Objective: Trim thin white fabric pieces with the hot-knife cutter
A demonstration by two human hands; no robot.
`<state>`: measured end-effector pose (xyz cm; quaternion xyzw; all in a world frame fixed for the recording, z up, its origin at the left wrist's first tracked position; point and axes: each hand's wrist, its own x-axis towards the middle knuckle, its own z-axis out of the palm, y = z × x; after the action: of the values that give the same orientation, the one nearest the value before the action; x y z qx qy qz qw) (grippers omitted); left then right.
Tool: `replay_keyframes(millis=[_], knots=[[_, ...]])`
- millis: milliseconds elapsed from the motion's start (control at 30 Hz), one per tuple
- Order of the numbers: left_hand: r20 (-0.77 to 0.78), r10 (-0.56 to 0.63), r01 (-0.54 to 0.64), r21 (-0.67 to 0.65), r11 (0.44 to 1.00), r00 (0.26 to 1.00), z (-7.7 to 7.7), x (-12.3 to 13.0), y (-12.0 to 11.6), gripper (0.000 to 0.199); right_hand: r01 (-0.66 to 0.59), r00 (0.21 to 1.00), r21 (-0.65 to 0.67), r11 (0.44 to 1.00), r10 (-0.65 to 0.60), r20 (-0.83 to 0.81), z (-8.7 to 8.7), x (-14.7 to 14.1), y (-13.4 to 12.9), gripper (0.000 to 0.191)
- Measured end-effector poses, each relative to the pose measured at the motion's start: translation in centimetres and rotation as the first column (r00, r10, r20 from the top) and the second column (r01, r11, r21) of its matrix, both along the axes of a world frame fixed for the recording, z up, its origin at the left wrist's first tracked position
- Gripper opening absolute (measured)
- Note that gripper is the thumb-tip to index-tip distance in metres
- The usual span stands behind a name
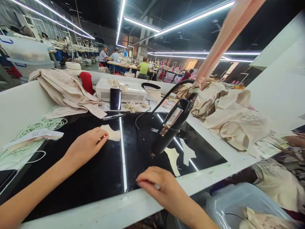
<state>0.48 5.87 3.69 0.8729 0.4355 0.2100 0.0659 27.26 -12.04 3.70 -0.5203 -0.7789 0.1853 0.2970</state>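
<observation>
My left hand (87, 144) is closed in a pinch at the edge of a small cream fabric piece (111, 133) lying on the glossy black work surface (100, 184). Close to the table's front edge, my right hand (163, 187) has its fingers curled together. Something small and pale shows between them, too little to name. Between and beyond the hands, a black hand-held tool (173, 125) with a metal plate and a cord hangs tilted from a pink cloth strap (221, 41). Two cut fabric pieces, one cream (173, 159) and one whiter (187, 152), lie right of its lower end.
At the back stand a white vented box (133, 90), a phone (115, 99) and a red object (86, 82). Beige cloth is heaped left (64, 89) and right (240, 121). Pale green cord (16, 152) lies at left. A clear bin (240, 203) sits below right. People work far off.
</observation>
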Motion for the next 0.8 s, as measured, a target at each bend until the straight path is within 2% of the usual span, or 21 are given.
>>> replay_keyframes(millis=[67,100,167,233,367,500,633,800], knots=[[-0.008,-0.077,0.077,-0.011,0.997,0.997,-0.4,1.0,-1.5,0.031,0.226,0.972,0.059,0.972,-0.229,0.054,-0.5,4.2,-1.4,0.019],[-0.012,-0.123,0.123,-0.011,0.992,0.992,-0.6,1.6,-2.3,0.031,0.295,0.951,0.082,0.952,-0.301,0.073,-0.7,6.2,-1.9,0.021],[-0.026,-0.222,0.222,-0.017,0.975,0.975,-0.9,3.2,-4.2,0.031,0.378,0.916,0.108,0.919,-0.389,0.1,-1.4,9.3,-2.6,0.023],[-0.051,-0.303,0.302,-0.035,0.953,0.952,-1.2,5.2,-6.1,0.03,0.41,0.896,0.123,0.904,-0.424,0.13,-2.1,11.2,-2.9,0.023],[-0.111,-0.433,0.43,-0.047,0.902,0.895,-1.7,9.5,-9.3,0.027,0.382,0.896,0.134,0.915,-0.401,0.188,-3.8,11.7,-2.7,0.024],[-0.184,-0.488,0.488,-0.045,0.872,0.853,-2.2,12.9,-10.9,0.021,0.368,0.898,0.139,0.919,-0.391,0.204,-4.9,11.0,-2.2,0.03],[-0.216,-0.486,0.499,0.005,0.867,0.847,-3.1,14.8,-11.3,0.016,0.374,0.909,0.117,0.92,-0.389,0.149,-4.9,10.9,-2.0,0.028],[-0.238,-0.46,0.485,0.055,0.873,0.855,-4.0,16.6,-11.5,0.018,0.389,0.921,0.026,0.921,-0.389,0.007,-4.4,10.9,-1.8,0.026]])
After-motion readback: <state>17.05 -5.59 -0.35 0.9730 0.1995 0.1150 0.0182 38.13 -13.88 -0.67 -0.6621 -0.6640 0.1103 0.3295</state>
